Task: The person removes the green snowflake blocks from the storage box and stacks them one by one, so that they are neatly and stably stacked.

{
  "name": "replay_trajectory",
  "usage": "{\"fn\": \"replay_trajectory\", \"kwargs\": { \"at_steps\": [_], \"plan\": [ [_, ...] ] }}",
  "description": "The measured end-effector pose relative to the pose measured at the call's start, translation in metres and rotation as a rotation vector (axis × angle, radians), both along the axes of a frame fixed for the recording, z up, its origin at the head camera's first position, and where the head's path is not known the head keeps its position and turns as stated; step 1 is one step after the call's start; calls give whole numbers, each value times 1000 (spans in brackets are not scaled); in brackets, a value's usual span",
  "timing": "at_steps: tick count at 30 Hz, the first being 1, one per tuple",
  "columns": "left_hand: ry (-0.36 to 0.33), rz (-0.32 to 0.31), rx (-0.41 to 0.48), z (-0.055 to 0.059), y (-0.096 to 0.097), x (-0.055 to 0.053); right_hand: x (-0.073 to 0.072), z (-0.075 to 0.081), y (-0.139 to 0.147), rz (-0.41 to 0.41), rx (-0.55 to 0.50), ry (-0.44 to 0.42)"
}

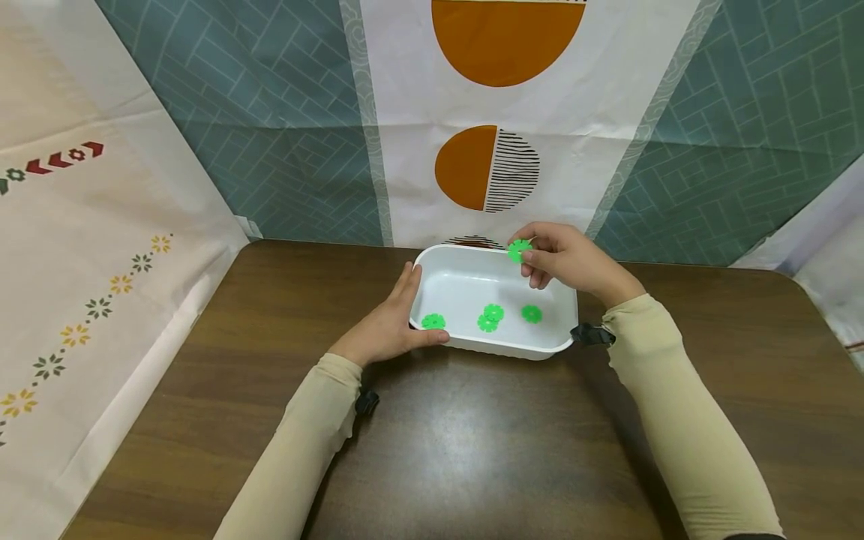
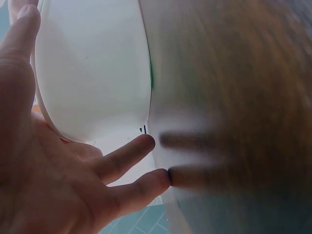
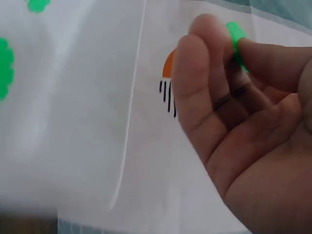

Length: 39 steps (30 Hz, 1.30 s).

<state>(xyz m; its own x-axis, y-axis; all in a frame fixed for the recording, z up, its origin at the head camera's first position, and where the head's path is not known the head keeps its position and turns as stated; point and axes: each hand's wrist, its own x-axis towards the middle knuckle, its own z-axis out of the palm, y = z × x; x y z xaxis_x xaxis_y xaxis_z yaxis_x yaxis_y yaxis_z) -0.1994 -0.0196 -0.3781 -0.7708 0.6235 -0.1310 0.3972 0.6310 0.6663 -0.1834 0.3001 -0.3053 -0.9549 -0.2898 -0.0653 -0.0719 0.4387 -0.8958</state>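
A white plastic tray (image 1: 466,282) stands at the back of the table, with several green notched discs lying in it: one disc (image 1: 433,322) at the left, two overlapping discs (image 1: 490,317) near the middle, one disc (image 1: 532,313) further right. My left hand (image 1: 388,326) rests against the tray's left front corner, thumb along the front rim and straight fingers spread along the left side. Over the tray's back right part, my right hand (image 1: 563,259) pinches another green disc (image 1: 518,250) between thumb and fingertips. The right wrist view shows that pinched disc (image 3: 236,41) nearly edge-on.
The brown wooden table (image 1: 432,450) runs up to a hanging cloth (image 1: 283,135) with teal and white panels, close behind the tray. A cream patterned cloth (image 1: 121,225) hangs along the left edge. Black wrist straps show at both cuffs.
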Motion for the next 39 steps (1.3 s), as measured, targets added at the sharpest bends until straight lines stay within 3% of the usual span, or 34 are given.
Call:
{"fn": "replay_trajectory", "kwargs": {
  "at_steps": [6, 11, 14, 20, 23, 28, 39],
  "plan": [
    [3, -8, -15, 1, 3, -3, 17, -7, 18, -54, -71, 0],
    [-6, -26, -17, 0, 6, -5, 38, -13, 40, -180, -185, 35],
    [-15, -30, -10, 1, 6, -6, 50, -15, 57, -259, -199, 65],
    [-14, -23, -12, 2, -1, -8, 73, -25, 88, -347, -341, 87],
    [-8, -9, -13, 2, -9, -8, 75, -31, 99, -389, -372, 94],
    [-8, 35, -15, 1, -23, -6, 65, -47, 108, -464, -258, 11],
    [-16, 51, -22, 4, -36, -3, 54, -76, 120, -387, -143, -198]
  ]
}}
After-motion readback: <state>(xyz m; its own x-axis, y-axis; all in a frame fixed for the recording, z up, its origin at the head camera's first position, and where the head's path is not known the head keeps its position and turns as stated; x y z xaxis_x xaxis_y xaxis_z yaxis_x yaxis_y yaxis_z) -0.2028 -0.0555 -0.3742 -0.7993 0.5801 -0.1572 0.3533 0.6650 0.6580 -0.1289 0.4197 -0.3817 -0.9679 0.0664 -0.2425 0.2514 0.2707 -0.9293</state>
